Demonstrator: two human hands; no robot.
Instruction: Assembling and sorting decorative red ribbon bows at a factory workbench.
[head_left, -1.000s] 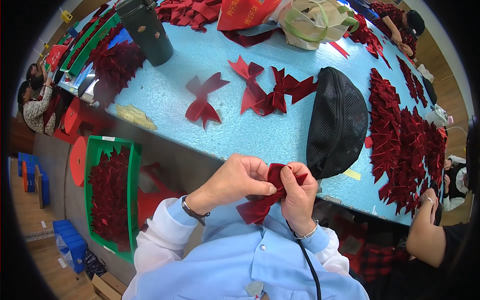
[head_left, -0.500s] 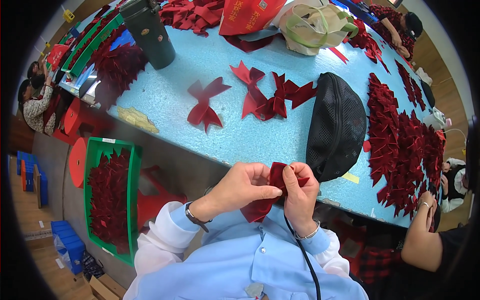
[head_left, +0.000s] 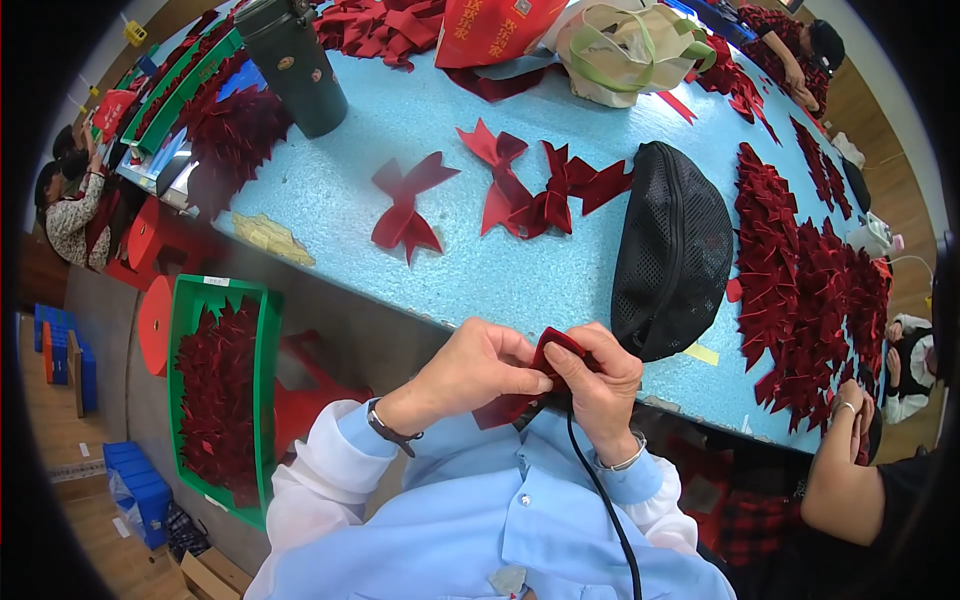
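Both hands have drawn slightly nearer the chest since a second ago, bunching the dark red velvet ribbon bow (head_left: 540, 385) tighter. Left hand (head_left: 470, 372) pinches its left side, fingers closed; right hand (head_left: 598, 385) grips its right likewise, at the light blue table (head_left: 520, 270) edge, below the black mesh pouch (head_left: 672, 262).

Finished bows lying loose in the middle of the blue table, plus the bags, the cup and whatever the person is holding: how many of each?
Red bows loose on the blue table: 3
Dark red ribbon piece pinched by left hand and right hand: 1
Black mesh bag: 1
Cloth bags: 2
Dark cup: 1
Total: 8
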